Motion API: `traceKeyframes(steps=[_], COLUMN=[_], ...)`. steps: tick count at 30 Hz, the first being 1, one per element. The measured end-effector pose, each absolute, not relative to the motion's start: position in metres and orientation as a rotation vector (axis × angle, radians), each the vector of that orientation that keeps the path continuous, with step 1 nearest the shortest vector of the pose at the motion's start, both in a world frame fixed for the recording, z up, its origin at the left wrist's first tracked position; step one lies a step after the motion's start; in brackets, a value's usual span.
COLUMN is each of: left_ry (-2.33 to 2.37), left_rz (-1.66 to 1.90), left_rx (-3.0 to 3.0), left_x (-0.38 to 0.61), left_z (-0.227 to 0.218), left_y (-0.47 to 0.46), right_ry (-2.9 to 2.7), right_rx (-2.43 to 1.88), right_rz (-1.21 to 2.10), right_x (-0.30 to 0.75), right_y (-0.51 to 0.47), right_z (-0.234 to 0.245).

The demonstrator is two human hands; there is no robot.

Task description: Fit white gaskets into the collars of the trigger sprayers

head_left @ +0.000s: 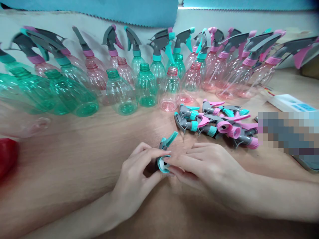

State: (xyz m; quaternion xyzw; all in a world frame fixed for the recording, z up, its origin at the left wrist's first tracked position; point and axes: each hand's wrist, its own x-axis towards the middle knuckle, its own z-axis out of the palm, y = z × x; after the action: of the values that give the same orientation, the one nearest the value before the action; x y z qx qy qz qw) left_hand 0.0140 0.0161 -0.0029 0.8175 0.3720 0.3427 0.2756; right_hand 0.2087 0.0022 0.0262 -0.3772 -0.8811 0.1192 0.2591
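Note:
Fingers and thumb of my left hand (136,171) are closed around a grey and turquoise trigger sprayer head (164,165). Its round collar faces up toward me, showing a white inside with a dark hole. The turquoise trigger (171,140) sticks up beyond my fingertips. From the other side, my right hand (211,164) pinches the collar, the index fingertip at its opening. Whether a small part sits under that fingertip is hidden. Just beyond my right hand lies a pile of loose sprayer heads (211,130), grey with pink or turquoise parts.
Behind stand several open bottles, among them a green bottle (146,88) and a pink bottle (169,91). Bottles fitted with sprayers, such as a pink one (243,78), line the wall. A red object (7,157) sits at left, a white box (292,103) at right, near a blurred-out patch.

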Motion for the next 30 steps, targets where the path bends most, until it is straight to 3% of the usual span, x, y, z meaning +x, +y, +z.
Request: traceKeyframes(steps=[11, 25, 30], left_ry=[0.968, 0.981, 0.972], left_rz=[0.946, 0.941, 0.967], left_rx=[2.255, 2.225, 2.232], left_x=[0.0145, 0.0143, 0.0156], left_z=[-0.0034, -0.0021, -0.0008], left_y=[0.0165, 0.0153, 0.0161], right_ry=[-2.361, -2.462, -2.476], right_rx=[-0.968, -0.906, -0.906], right_rz=[0.124, 0.337, 0.104], right_x=[0.2063, 0.2127, 0.2128], right_y=[0.0008, 0.0073, 0.0047], right_z=[0.0206, 0.0242, 0.0277])
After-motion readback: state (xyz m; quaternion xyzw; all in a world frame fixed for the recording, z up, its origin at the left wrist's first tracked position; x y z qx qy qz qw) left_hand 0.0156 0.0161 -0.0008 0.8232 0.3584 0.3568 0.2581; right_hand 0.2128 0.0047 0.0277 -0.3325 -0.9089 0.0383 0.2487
